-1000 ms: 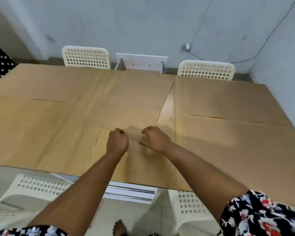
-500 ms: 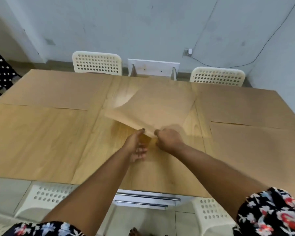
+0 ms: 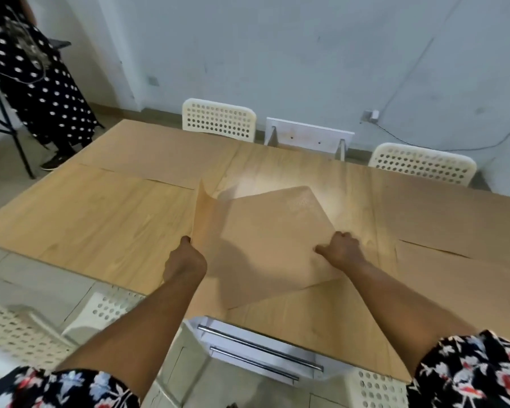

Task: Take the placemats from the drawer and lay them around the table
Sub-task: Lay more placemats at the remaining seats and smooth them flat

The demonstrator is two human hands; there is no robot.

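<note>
Placemat (image 3: 265, 245), tan and thin, sits over the middle of the wooden table (image 3: 100, 219), held by both hands and skewed so 1 corner points to the far side. Left hand (image 3: 184, 260) is closed in a fist, pinching the mat's left edge, which is lifted and curled upright off the tabletop. Right hand (image 3: 340, 250) is curled too, knuckles up, gripping or pressing the mat's right edge; cannot tell which, fingers tucked under. Mat's near corner lies flat close to the table's front edge. Other placemats already down: 1 at far left (image 3: 159, 154), 1 at far right (image 3: 454, 213), 1 at near right (image 3: 468, 281), all flat, same tan colour, low contrast against the wood. Under the table's near edge, a white drawer unit (image 3: 256, 354) with 2 metal bar handles. White perforated chairs: 2 on the far side (image 3: 218, 119) (image 3: 421, 161), more at the near side, lower left (image 3: 27, 331). A white shelf-like piece (image 3: 308, 134) stands between the 2 far chairs against the grey wall (image 3: 277, 54). At upper left, a polka-dot garment (image 3: 39, 81) next to a black stand. Floral sleeves (image 3: 471, 369) at both bottom corners.
</note>
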